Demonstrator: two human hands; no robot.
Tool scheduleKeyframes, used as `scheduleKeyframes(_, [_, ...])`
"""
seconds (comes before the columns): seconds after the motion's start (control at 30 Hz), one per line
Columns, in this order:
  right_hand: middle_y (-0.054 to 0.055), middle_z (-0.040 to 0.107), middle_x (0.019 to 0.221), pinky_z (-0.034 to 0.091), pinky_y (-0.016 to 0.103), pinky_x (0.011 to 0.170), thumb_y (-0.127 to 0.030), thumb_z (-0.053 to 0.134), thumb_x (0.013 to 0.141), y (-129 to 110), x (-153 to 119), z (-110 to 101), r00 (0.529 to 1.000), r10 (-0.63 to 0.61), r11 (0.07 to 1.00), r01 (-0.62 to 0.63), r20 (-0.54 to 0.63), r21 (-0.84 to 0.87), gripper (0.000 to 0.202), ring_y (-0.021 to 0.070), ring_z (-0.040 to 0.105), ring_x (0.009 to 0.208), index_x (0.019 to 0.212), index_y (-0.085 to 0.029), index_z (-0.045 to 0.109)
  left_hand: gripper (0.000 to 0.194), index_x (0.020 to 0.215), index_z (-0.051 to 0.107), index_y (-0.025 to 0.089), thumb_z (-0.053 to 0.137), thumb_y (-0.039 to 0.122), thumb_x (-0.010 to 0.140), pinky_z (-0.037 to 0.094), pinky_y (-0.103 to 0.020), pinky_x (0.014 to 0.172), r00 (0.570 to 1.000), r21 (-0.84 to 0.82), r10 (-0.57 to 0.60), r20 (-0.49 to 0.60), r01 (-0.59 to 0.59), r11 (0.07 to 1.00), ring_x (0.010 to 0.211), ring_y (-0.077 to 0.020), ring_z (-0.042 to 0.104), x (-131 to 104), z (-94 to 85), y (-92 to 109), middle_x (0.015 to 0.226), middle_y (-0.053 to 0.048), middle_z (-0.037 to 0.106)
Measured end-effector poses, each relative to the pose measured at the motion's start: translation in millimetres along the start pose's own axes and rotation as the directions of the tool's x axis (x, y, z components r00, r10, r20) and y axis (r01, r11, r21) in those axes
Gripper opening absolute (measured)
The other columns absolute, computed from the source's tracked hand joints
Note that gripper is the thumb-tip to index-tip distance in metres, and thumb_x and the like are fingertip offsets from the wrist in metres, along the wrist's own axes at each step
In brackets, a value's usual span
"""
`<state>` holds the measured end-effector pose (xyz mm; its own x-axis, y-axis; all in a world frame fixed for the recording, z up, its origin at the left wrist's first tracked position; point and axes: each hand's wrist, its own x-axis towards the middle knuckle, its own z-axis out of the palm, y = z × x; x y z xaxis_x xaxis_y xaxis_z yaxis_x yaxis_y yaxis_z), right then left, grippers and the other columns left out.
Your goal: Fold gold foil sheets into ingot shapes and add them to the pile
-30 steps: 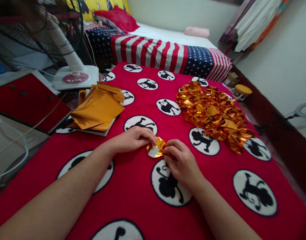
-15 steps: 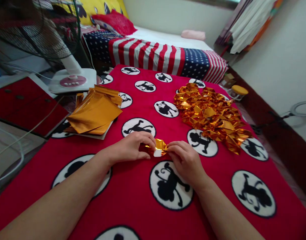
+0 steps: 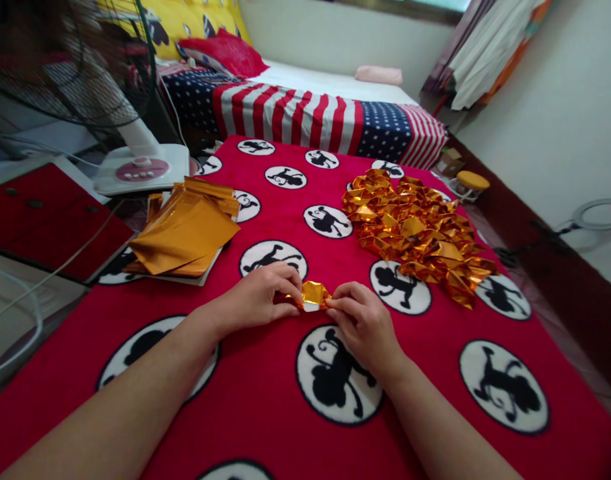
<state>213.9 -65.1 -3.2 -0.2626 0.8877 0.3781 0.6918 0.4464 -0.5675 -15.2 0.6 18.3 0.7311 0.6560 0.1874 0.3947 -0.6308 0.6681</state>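
Observation:
Between my two hands is a small folded piece of gold foil paper (image 3: 314, 293), with a pale underside showing along its near edge. My left hand (image 3: 265, 293) pinches its left end between thumb and fingers. On the other end, the fingertips of my right hand (image 3: 361, 319) are closed. The foil piece is just above or on the red cloth (image 3: 265, 400), which is printed with black figures in white circles. A stack of flat gold foil sheets (image 3: 185, 230) lies to the left, beyond my left hand. Farther right spreads a heap of folded gold foil pieces (image 3: 420, 230).
A white fan base (image 3: 142, 167) stands at the back left, beside a red-topped cabinet (image 3: 50, 213) with cables across it. Behind the table is a bed with a striped and starred cover (image 3: 295, 117). On the right are a yellow stool (image 3: 472, 180) and a ring-shaped stand (image 3: 600, 215).
My left thumb has closed in on the foil's left end, so both hands now pinch it. The whole view has shifted slightly.

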Motion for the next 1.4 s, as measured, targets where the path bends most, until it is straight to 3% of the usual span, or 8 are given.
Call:
scheduleKeyframes(0.27, [0.005,0.063,0.085,0.047,0.033,0.073,-0.018,0.061,0.088,-3.1,3.8,4.1,0.986,0.158,0.983,-0.153,-0.048,0.1,0.014,0.019,0.058,0.081,0.075,-0.02,0.066,0.011,0.08,0.072,0.016,0.062,0.018,0.084,0.046,-0.024,0.074,0.991,-0.017,-0.097,-0.092,0.096,0.995,0.079,-0.0132,0.061,2.9,4.6,2.4,0.084,-0.004,0.069])
scheduleKeyframes(0.6, [0.004,0.062,0.079,0.045,0.032,0.071,-0.017,0.06,0.086,-4.2,7.0,10.8,0.972,0.208,0.978,-0.203,-0.113,0.048,0.014,0.0188,0.058,0.076,0.073,-0.021,0.064,0.008,0.078,0.071,0.017,0.066,0.023,0.081,0.04,-0.023,0.06,0.945,0.068,-0.218,-0.243,0.241,0.968,0.066,-0.0125,0.058,4.8,15.6,0.1,0.075,-0.002,0.069])
scheduleKeyframes(1.13, [0.002,0.056,0.075,0.038,0.029,0.066,-0.022,0.054,0.091,-9.7,12.4,10.8,0.966,0.23,0.969,-0.238,-0.114,-0.062,0.023,0.0166,0.052,0.072,0.068,-0.021,0.054,0.007,0.075,0.069,0.017,0.066,0.02,0.08,0.043,-0.025,0.065,0.933,0.057,-0.236,-0.27,0.261,0.964,0.072,-0.0141,0.059,8.2,19.4,1.8,0.078,-0.003,0.068])
scheduleKeyframes(1.4, [0.002,0.054,0.076,0.036,0.027,0.064,-0.021,0.058,0.087,-10.4,15.8,12.5,0.962,0.249,0.951,-0.265,-0.115,-0.158,0.02,0.0152,0.051,0.07,0.068,-0.019,0.055,0.004,0.074,0.069,0.017,0.069,0.02,0.077,0.039,-0.024,0.06,0.92,0.049,-0.279,-0.277,0.304,0.952,0.067,-0.0126,0.056,8.6,22.6,0.2,0.075,-0.002,0.065])
